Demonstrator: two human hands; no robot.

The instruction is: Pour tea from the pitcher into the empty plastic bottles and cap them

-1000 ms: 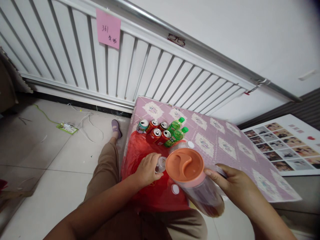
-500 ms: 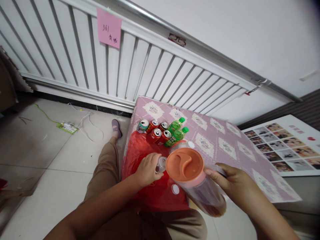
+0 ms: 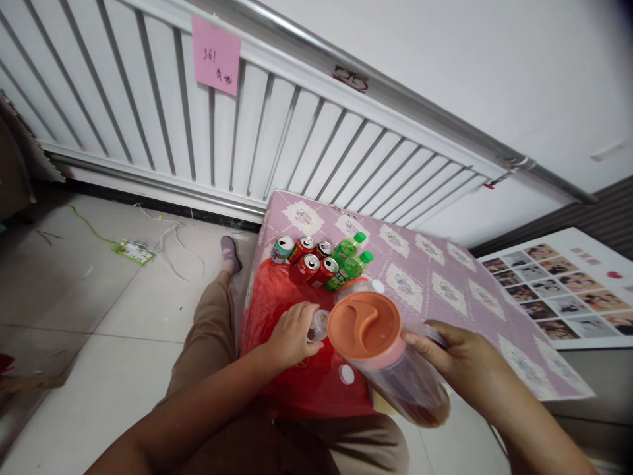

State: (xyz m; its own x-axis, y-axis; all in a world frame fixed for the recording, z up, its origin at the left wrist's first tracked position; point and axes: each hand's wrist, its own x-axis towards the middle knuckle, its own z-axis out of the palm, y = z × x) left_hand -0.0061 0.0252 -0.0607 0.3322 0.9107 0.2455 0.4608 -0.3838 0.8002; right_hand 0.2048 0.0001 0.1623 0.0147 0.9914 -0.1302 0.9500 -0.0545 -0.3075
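Observation:
My right hand [image 3: 452, 353] is closed around the handle of a clear pitcher [image 3: 403, 386] with an orange lid [image 3: 364, 326]. The pitcher leans to the left, its lid end beside a small clear bottle, with brown liquid at its low far end. My left hand [image 3: 294, 336] grips that clear bottle [image 3: 319, 326] by its upper part; the rest of the bottle is mostly hidden. Whether liquid flows between them I cannot tell. Just below the lid, a round white cap [image 3: 347, 374] lies on the red plastic sheet [image 3: 267, 297].
Several drink cans [image 3: 309, 267] and two green-capped bottles [image 3: 352, 267] stand behind my hands on the purple patterned cover [image 3: 420, 251]. Behind the lid lies another clear bottle with a white cap [image 3: 377, 286]. A white radiator [image 3: 277, 132] runs along the wall; a power strip [image 3: 132, 253] is on the floor.
Almost nothing differs. The pitcher has shifted very slightly in my right hand, while my left hand and the clear bottle stay in place.

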